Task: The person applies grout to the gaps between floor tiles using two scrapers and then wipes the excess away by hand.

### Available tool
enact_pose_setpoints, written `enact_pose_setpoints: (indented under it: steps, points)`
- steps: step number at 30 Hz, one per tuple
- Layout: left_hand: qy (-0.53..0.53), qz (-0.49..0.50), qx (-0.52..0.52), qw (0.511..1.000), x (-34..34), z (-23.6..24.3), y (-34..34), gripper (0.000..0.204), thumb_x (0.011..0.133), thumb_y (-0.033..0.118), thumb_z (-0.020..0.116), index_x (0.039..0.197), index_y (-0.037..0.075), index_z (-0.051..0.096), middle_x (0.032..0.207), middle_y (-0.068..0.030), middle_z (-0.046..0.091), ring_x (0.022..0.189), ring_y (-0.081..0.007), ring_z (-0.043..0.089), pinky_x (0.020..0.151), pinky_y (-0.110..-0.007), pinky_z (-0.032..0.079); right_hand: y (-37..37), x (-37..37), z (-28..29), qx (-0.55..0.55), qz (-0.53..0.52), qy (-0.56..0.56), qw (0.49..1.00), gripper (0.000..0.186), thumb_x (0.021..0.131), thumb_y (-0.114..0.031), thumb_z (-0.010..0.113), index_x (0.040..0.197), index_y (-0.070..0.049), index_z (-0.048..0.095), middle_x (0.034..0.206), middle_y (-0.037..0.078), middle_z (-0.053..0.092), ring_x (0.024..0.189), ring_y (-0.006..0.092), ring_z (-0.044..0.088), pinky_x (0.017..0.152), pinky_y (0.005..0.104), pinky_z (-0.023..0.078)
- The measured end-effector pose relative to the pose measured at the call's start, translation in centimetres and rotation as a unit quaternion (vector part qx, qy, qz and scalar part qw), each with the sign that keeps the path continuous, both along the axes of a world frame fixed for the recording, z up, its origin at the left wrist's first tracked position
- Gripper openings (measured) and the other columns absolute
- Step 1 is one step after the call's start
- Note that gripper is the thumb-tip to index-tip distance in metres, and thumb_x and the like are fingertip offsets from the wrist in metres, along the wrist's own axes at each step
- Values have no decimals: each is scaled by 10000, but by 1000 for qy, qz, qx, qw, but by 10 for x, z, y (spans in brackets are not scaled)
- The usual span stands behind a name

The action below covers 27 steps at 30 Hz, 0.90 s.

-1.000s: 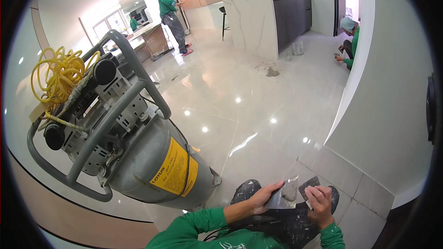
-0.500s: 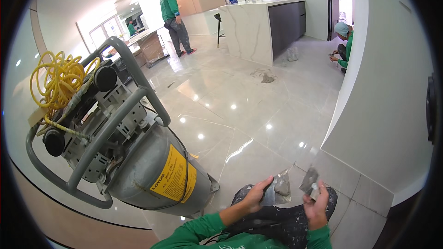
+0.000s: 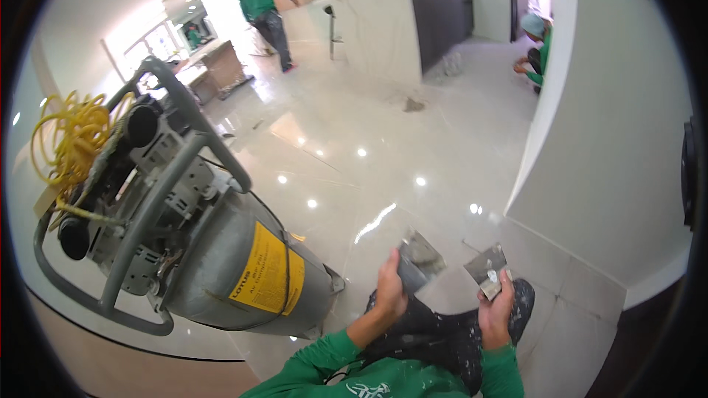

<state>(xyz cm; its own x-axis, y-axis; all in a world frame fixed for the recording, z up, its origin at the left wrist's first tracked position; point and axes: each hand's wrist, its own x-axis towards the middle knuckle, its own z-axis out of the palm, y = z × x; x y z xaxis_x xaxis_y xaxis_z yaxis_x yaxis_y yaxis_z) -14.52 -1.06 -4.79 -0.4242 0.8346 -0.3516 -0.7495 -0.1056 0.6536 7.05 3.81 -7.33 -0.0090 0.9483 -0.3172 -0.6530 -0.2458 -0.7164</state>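
My left hand is closed round the near-left edge of a flat, dull metal plate. A lump of grey paste lies on that plate, which tilts over my left leg. In my right hand is a putty knife with a broad, smeared blade pointing up and away. Its handle is mostly hidden by my fingers, and pale paste marks its lower part. The two tools are apart, with a gap of floor showing between them. Both sit above my paint-spattered dark trousers.
A grey air compressor with a coiled yellow hose stands close on my left. A white wall rises at my right. Beyond the glossy tiled floor are a marble-look counter, a walking person and a crouching person.
My left hand and the plate have shifted left and up, the plate turning. The putty knife's blade now shows steadier and flatter. The standing person has turned and extends an arm; the view has shifted.
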Motion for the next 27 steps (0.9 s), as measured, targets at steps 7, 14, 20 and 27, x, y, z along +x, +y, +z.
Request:
enact_pose_setpoints:
  steps: [7, 14, 20, 27]
  points:
    - [82, 118, 46, 989, -2, 24, 18, 590, 1078, 470, 407, 1343, -50, 485, 1265, -116, 595, 1124, -208, 611, 968, -353, 497, -7, -49, 40, 17, 29, 9, 999, 191, 1006, -279, 595, 1051, -94, 615, 859, -7, 640, 657, 96, 598, 514, 266, 456]
    - [269, 164, 0, 949, 26, 27, 18, 472, 1095, 411, 408, 1097, -31, 573, 978, -39, 567, 856, -120, 509, 734, -274, 427, -14, -64, 31, 54, 50, 18, 997, 175, 1012, -224, 604, 1035, -53, 631, 910, 13, 659, 762, 96, 630, 642, 275, 520]
    - [577, -68, 93, 809, 8, 39, -7, 335, 1085, 190, 418, 885, -39, 559, 713, -51, 420, 660, -130, 365, 577, -322, 314, -12, -58, 39, 61, 54, 15, 997, 186, 1010, -195, 611, 1046, -16, 646, 944, 28, 666, 822, 102, 641, 736, 277, 539]
    - [586, -301, -64, 749, -24, 25, -15, 424, 1083, 297, 421, 1027, -49, 660, 926, -189, 645, 864, -241, 631, 787, -383, 489, -7, -11, 88, 149, -29, 48, 987, 194, 987, -71, 548, 1160, 12, 580, 1072, 79, 648, 956, 171, 644, 865, 334, 540]
